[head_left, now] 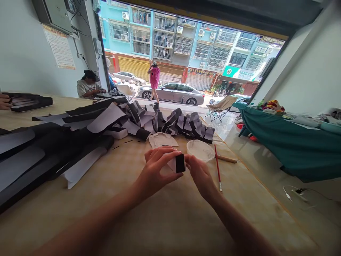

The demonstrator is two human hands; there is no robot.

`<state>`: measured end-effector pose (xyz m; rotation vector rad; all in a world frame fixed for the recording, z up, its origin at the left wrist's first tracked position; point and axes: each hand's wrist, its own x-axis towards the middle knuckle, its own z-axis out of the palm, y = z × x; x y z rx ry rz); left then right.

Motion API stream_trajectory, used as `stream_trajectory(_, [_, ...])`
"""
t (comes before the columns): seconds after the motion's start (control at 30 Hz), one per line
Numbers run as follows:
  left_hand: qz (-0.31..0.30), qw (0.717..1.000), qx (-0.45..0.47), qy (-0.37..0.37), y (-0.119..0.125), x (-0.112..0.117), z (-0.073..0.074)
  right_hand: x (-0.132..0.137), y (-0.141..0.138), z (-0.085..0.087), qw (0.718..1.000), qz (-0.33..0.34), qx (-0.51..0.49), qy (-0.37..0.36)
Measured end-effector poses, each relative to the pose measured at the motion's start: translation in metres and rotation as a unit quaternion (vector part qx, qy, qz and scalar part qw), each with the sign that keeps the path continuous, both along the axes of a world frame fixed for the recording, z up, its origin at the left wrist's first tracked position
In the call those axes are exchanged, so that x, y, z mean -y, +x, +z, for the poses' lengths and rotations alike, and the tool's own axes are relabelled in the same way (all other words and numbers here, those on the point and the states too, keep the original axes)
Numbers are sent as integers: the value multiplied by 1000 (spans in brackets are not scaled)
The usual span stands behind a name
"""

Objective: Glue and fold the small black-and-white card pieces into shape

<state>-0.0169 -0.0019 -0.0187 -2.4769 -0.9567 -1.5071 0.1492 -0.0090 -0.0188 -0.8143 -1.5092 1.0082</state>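
My left hand grips a small black-and-white paper box between thumb and fingers, held above the table. My right hand is closed at the box's right edge, its fingertips pressed against it; part of the grip is hidden. Just beyond my hands stands a round tub with a whitish coating inside. A thin red-handled brush with a pale tip lies beside it, across a wooden handle. Behind my left hand is a crumpled white sheet.
Folded black-and-white box pieces are heaped along the table's far side. Long black and white strips cover the left. A co-worker's hand touches a stack at far left. A green-covered table and a folding chair stand rightward.
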Motion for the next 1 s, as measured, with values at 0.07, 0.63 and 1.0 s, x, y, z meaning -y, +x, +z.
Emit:
stream_trajectory(0.07, [14,999,25,-17,-2,-2,0,-3,1,-2,998,23,-50,-12])
stream_trajectory(0.63, [4,1000,21,13,-3,-7,-6,1,-4,5,999,-34,27,19])
stream_trajectory(1.0, [-8,1000,-6,13,-2,-6,-7,1,-3,4,997,-29,66,11])
